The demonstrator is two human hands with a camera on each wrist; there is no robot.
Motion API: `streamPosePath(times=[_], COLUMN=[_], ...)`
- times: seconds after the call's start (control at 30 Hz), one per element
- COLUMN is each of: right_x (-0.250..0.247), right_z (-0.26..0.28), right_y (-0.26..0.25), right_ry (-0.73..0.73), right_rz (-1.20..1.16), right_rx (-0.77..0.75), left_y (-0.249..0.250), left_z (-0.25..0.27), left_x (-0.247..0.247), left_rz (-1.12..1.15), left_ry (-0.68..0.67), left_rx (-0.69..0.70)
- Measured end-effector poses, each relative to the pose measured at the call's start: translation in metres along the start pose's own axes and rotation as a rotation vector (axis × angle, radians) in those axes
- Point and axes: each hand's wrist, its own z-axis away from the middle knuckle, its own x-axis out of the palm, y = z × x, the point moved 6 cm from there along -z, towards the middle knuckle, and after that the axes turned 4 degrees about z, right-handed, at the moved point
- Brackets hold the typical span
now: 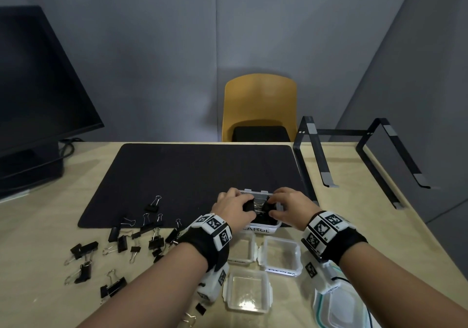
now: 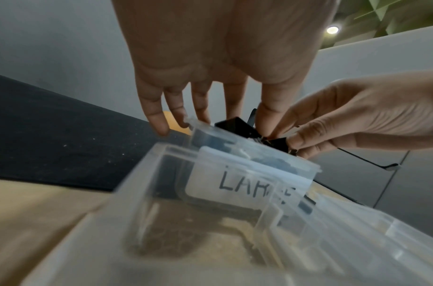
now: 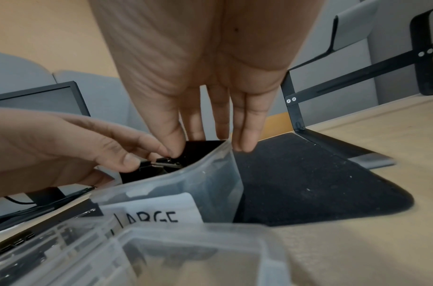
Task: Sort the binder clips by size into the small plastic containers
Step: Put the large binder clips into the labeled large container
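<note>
Both hands over the container marked LARGE (image 1: 263, 227), at the near edge of the black mat (image 1: 192, 173), right of centre. Left hand (image 1: 234, 207) pinching one big black binder clip (image 1: 249, 206) between thumb and forefinger; right hand (image 1: 288, 207) pinching a second big clip (image 2: 280, 144) the same way. Clips meeting at the mouth of the container, wire handles apparently caught on one another; whether truly tangled, cannot tell. Directly below the fingertips: the open tub, more dark clips inside behind its cloudy wall. So the coming move probably straight down, or first a small pull apart, left and right. Long axis of each clip roughly across the tub, left to right. Neither hand nearer than the other; both right on the rim.

Clip bodies: folded sheet steel, matt black, wedge-shaped, stiff and springy. Handles: thin bright wire loops, apt to snag. Container: translucent plastic, squarish, rounded corners, hinged latch flaps, white label with hand-lettered marker. Three more tubs of the same kind near side: two just nearer than the LARGE one (image 1: 282, 254), one nearer again (image 1: 249, 291), all seemingly without clips.

Unsorted clips (image 1: 121, 241) scattered on the pale wood-grain bench (image 1: 38, 226), near left, well apart from the tubs, mixed sizes, lying at all angles. Mat: soft, felt-like, lint-specked.
</note>
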Motion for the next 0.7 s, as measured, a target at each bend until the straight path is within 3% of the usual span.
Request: streamPosePath(times=[0.57, 0.7], right_x=[0.004, 0.005], right_z=[-0.003, -0.001], right_y=[0.001, 0.002], right_ry=[-0.021, -0.016], right_rz=[0.068, 0.078], right_rx=[-0.046, -0.054], left_y=[-0.006, -0.013], left_z=[-0.006, -0.004], left_x=[0.000, 0.002], left_rz=[0.020, 0.162], left_ry=[-0.072, -0.133], left_rx=[0.026, 0.001])
